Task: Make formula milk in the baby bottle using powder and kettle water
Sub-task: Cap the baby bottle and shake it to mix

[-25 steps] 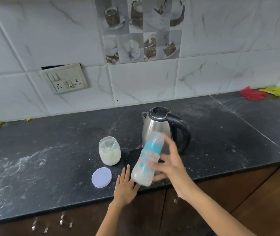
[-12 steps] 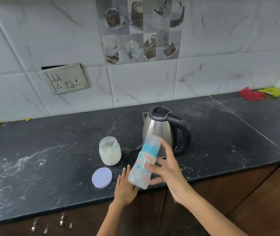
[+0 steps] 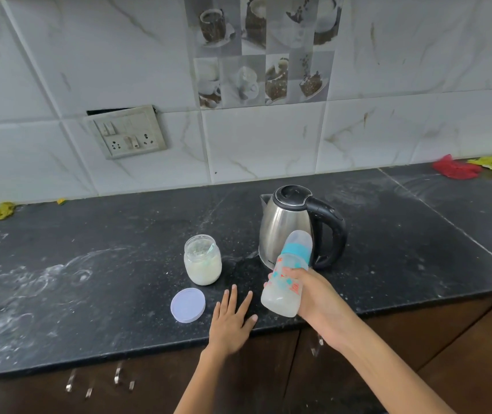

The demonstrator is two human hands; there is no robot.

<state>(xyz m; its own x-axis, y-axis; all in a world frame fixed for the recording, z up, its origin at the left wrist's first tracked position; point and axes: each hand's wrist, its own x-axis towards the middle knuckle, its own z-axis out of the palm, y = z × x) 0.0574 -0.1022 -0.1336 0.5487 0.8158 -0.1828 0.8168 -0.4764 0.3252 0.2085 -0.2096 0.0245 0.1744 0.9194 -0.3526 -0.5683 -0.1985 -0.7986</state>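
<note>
Even, soft daylight-like light, fairly bright, no hard shadows. Mild sheen on the kettle (image 3: 286,231) and dark counter (image 3: 89,279). Wide-angle bending of tile lines at edges. Bottle (image 3: 288,276) slightly motion-blurred; the rest sharp.

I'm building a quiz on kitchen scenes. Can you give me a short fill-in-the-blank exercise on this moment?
1. The baby bottle is held by the ____ hand.
2. The left hand lies flat on the ____.
3. The powder jar stands with its lid ____.
4. Behind the bottle stands a steel ____ with a black handle.

Missing words: right; counter; off; kettle
</note>
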